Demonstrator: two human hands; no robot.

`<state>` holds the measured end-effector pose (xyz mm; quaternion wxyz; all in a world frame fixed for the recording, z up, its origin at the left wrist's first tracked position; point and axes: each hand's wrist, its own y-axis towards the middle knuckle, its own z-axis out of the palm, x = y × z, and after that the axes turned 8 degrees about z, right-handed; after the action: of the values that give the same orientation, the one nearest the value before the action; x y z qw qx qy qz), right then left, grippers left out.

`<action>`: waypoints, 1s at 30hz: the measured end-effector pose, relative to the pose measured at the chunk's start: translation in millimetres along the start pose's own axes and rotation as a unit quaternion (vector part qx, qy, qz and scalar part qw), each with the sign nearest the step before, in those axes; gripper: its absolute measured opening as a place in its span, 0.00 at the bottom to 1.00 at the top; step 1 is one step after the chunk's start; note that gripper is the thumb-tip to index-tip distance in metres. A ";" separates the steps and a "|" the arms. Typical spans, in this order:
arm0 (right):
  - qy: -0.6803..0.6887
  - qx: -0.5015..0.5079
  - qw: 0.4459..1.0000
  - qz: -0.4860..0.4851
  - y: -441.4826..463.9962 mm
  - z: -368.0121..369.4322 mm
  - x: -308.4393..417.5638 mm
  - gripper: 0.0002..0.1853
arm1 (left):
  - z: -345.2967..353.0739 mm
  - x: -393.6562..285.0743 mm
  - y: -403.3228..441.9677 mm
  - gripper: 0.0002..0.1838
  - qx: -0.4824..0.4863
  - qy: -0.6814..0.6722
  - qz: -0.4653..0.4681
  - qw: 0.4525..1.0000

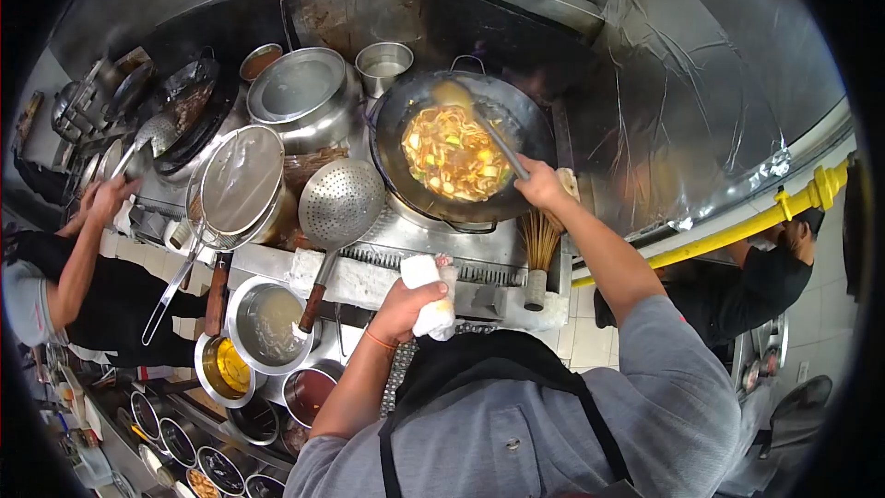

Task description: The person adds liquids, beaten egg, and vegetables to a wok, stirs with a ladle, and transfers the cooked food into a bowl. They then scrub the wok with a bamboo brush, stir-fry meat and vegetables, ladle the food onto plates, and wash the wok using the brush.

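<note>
The wok sits on the stove, ahead of the person's body, and the food with sauce and noodle-like strips lies inside it, mostly to the left and near part of the wok. The two loop handles of the wok are on the far side and on the near side, so the line between them runs roughly toward the person. The ladle has its bowl at the far part of the wok, just beyond the food, and its long handle goes slantwise back, over the right part of the wok, to the near right rim. There the right hand is closed around the handle end; this hand is the nearer one to the wok. The left hand is closed on a folded white cloth, at the near side and a little left of the wok, apart from it; the cloth seems closer to the near loop than to the far one. Below the right forearm, just beside the near right of the wok, is a bamboo brush. At the left side is a perforated skimmer, with its wooden handle toward the person.
</note>
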<state>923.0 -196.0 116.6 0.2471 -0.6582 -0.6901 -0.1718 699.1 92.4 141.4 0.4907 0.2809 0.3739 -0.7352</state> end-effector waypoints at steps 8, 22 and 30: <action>-0.250 0.059 0.965 0.057 -88.7 -92.5 9.5 0.35 | -44.4 6.8 -31.8 0.26 -0.059 -0.033 0.007 0.998; 0.127 0.118 0.958 0.228 -128.4 -45.9 55.1 0.33 | -41.0 -14.7 -21.8 0.26 -0.030 -0.053 0.007 0.998; -0.050 -0.041 0.998 0.024 -121.1 -25.7 -27.3 0.29 | -30.5 -3.4 -56.1 0.26 -0.026 -0.019 0.062 0.998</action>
<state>806.0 -242.0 132.9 0.1888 -0.6919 -0.6780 -0.1611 649.4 132.7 142.3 0.5493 0.2763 0.3653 -0.6989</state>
